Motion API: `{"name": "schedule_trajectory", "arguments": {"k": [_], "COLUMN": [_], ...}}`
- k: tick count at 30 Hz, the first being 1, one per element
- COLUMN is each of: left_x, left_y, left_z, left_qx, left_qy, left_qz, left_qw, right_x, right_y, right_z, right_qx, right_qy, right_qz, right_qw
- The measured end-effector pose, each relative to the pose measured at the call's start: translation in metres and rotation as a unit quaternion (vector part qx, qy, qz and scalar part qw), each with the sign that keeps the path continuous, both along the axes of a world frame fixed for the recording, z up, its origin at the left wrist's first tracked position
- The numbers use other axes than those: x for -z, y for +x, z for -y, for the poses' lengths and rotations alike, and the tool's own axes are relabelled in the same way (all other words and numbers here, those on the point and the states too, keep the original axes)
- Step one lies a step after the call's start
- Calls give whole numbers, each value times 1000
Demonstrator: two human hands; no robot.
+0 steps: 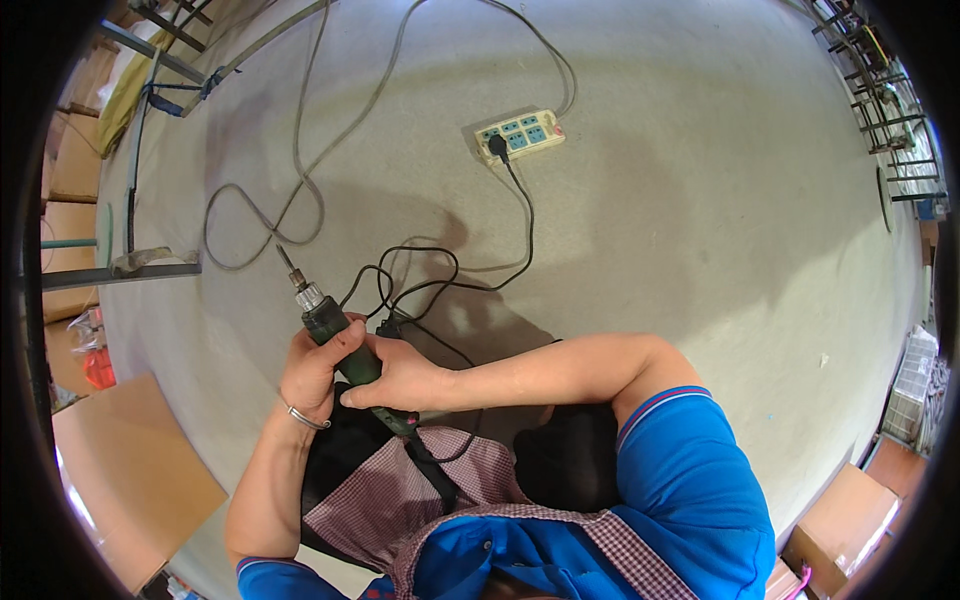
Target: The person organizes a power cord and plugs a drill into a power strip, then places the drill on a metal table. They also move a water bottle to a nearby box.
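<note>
A dark green, straight-bodied corded power tool (358,365) is held across my lap, pointing up and to the left. It has a silvery collar and a slim metal bit (286,258) at its front end. My left hand (313,367), with a bangle at the wrist, grips the body near the collar. Behind it, my right hand (407,378) wraps around the middle of the same body. The bit touches nothing I can make out. A black cord (474,433) leaves the tool's rear end over a checked apron (367,517).
A power strip (519,136) lies on the concrete floor (675,225) with a black plug (498,147) in it. Black cord loops beside my hands; a grey cable (321,161) coils further left. Metal frames (120,279) and cardboard boxes (139,472) line the left; more boxes (844,517) stand lower right.
</note>
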State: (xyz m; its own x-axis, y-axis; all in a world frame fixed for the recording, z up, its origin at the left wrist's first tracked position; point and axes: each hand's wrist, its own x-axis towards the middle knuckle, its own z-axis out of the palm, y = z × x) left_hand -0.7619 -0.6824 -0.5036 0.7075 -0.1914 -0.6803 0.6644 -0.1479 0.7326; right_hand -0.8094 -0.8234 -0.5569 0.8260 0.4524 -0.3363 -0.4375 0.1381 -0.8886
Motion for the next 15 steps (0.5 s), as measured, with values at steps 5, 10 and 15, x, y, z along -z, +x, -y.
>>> {"name": "schedule_trajectory", "arguments": {"k": [5,10,15], "left_x": [1,4,4], "left_y": [-1,-2,0], "left_z": [5,-1,-1], "left_qx": [-19,-21,-6], "left_qy": [6,-7,-13], "left_qz": [10,9,-1], "left_qw": [1000,1000,1000], "right_x": [-3,-3,-6], "right_y": [-1,-3,-1], "right_z": [3,-3,0], "right_qx": [4,-13,-12], "right_qy": [-38,-25,-21], "right_qz": [-5,8,-11], "right_qw": [999,1000,1000]}}
